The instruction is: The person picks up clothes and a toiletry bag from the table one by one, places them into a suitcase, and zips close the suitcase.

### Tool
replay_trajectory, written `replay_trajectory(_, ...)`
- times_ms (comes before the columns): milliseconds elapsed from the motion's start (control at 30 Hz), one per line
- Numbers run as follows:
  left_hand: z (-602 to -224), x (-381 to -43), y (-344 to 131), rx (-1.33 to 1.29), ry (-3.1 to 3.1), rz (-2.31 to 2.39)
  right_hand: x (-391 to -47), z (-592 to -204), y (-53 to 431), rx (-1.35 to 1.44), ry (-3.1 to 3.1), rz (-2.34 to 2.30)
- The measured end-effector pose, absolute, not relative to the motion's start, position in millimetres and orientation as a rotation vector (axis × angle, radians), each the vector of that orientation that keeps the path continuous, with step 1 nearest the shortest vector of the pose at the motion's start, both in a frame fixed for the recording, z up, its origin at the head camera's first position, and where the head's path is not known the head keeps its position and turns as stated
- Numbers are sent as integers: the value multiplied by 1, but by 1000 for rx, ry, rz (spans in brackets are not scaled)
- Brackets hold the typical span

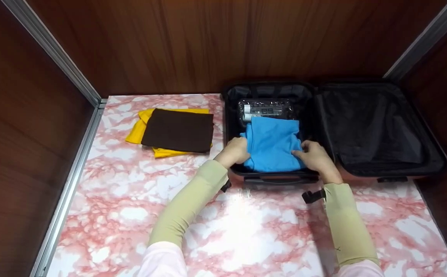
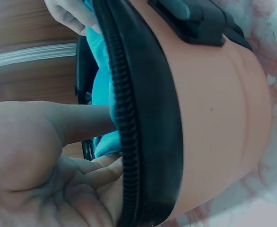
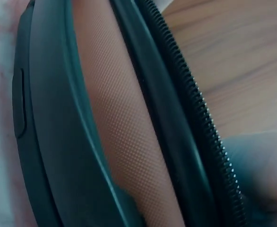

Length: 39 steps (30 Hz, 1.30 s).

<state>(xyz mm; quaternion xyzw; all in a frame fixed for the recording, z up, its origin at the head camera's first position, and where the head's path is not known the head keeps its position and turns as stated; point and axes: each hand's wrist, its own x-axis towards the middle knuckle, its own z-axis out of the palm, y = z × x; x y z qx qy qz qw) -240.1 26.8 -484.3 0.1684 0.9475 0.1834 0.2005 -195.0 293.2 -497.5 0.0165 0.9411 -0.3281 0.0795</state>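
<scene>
A folded blue garment (image 1: 273, 144) lies in the left half of an open black-lined suitcase (image 1: 229, 115). My left hand (image 1: 238, 150) holds the garment's left edge. In the left wrist view its thumb (image 2: 84, 122) reaches onto the blue cloth (image 2: 100, 90), with the fingers partly hidden behind the suitcase's zipped rim (image 2: 122, 94). On the opposite edge my right hand (image 1: 313, 155) pinches the cloth, thumb on top. The right wrist view mostly shows the suitcase's zipper (image 3: 195, 90) and brown side, with a blurred part of the hand at lower right.
Behind the garment lies a clear pouch (image 1: 285, 105) with white-capped bottles. The suitcase's other half (image 1: 377, 127) lies open at right. A folded dark brown cloth (image 1: 179, 130) rests on yellow cloth (image 1: 134, 132) at left. Wood-patterned walls (image 1: 208, 46) surround the marbled table (image 1: 131, 215).
</scene>
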Motion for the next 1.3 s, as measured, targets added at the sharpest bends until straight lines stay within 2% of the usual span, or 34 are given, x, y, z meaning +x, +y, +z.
replay_trajectory(333, -484, -236, 34, 417, 2673, 364, -196, -499, 293, 45, 2837, -833)
replay_trajectory(700, -488, -235, 33, 533, 2742, 315, -198, -500, 292, 82, 2825, -824)
replay_trajectory(1100, -488, -232, 38, 333, 2803, 489, -197, -501, 293, 102, 2813, -868)
replay_trajectory(1300, -481, -235, 35, 385, 2895, 561, -198, -498, 291, 163, 2807, -941)
